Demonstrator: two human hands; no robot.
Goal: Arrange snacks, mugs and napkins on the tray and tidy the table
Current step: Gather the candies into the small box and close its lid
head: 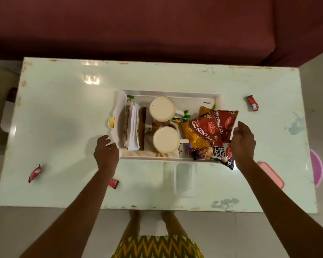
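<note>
Two hands [106, 150] [242, 141] flanking crosswise tray [172, 94]

Maroon sofa [157, 25] runs along the far edge of the pale table [63, 108], pink lidded container [271, 175] and purple lid [316, 167] show below the table's right end, clear plastic tub [184, 180] below its near-middle.

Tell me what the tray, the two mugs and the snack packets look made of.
Tray: likely plastic or melamine, glossy white with printed fruit motifs. Mugs: probably glazed ceramic, cream, smooth thick rims. Snack packets: thin printed plastic film, shiny and crinkled, with crimped ends.
</note>
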